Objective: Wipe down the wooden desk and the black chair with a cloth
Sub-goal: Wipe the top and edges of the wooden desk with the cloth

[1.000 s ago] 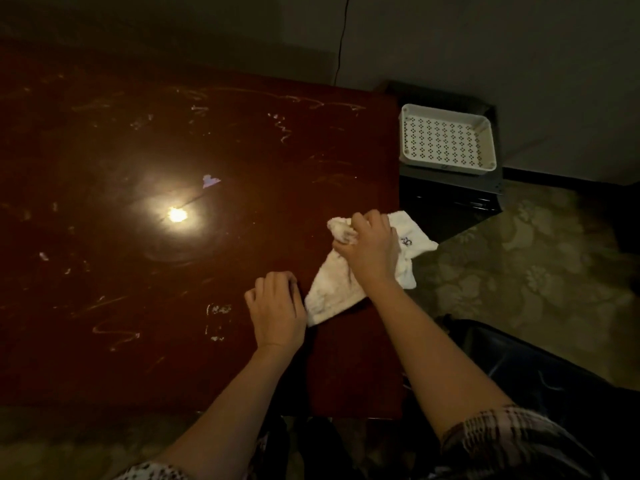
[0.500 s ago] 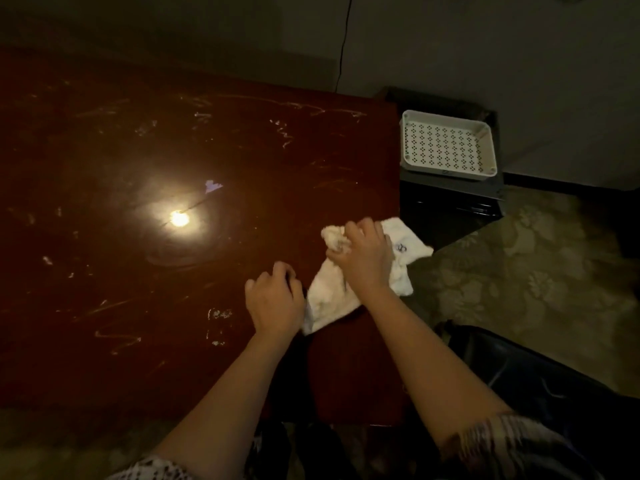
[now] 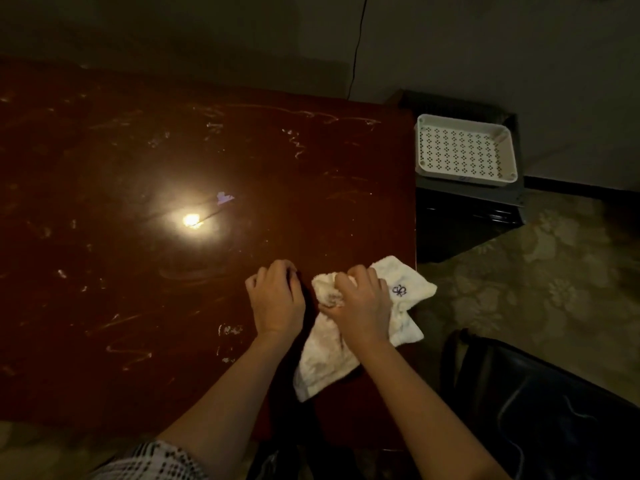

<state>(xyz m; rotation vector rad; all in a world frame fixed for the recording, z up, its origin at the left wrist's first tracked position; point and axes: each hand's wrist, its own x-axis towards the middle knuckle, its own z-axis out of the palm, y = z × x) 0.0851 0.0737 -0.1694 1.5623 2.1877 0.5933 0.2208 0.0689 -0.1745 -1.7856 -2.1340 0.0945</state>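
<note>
Lying near the right edge of the scratched reddish wooden table (image 3: pixel 138 306): one white cloth (image 3: pixel 329 358), bunched under the right hand (image 3: pixel 360 306), whose fingers clutch it. Left hand (image 3: pixel 277 299) just beside, knuckles bent, fingertips on the table, holding nothing. Black chair (image 3: pixel 540 403) at lower right; white perforated tray (image 3: pixel 465 150) beyond the table.

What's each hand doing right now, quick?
Left hand: holds nothing, fingers curled, resting on the desk.
Right hand: gripping the bunched white cloth.
</note>
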